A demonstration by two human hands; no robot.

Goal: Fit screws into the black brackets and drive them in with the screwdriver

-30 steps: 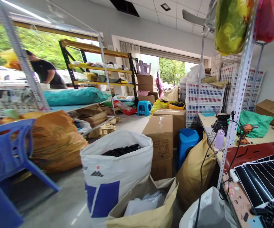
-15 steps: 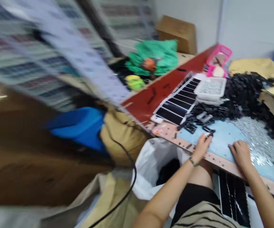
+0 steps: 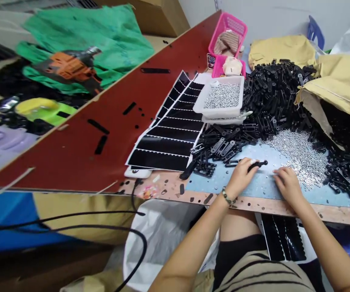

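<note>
My left hand (image 3: pixel 241 174), with a beaded bracelet on the wrist, grips a small black clip-like part (image 3: pixel 257 164) over the light blue mat (image 3: pixel 214 186). To its right, my right hand (image 3: pixel 287 183) has thumb and fingers drawn together at the left edge of a pile of small silver metal pieces (image 3: pixel 302 156). Whether anything tiny is between those fingertips is too small to tell. Black parts (image 3: pixel 223 146) lie loose just behind my left hand, and a large heap of them (image 3: pixel 278 89) stands farther back.
A white tray (image 3: pixel 197 106) holds silver screws or pins. Black-strip sheets (image 3: pixel 165 144) lie left of it. Pink baskets (image 3: pixel 243 30), yellow sacks (image 3: pixel 278 50), a red board (image 3: pixel 114 101) and an orange power tool (image 3: pixel 67 67) are farther off. Black cables (image 3: pixel 102 227) hang at lower left.
The view has swung toward the left and closer, and is sharper. The black part in my left hand now points toward my right hand, whose fingers reach farther toward it.
</note>
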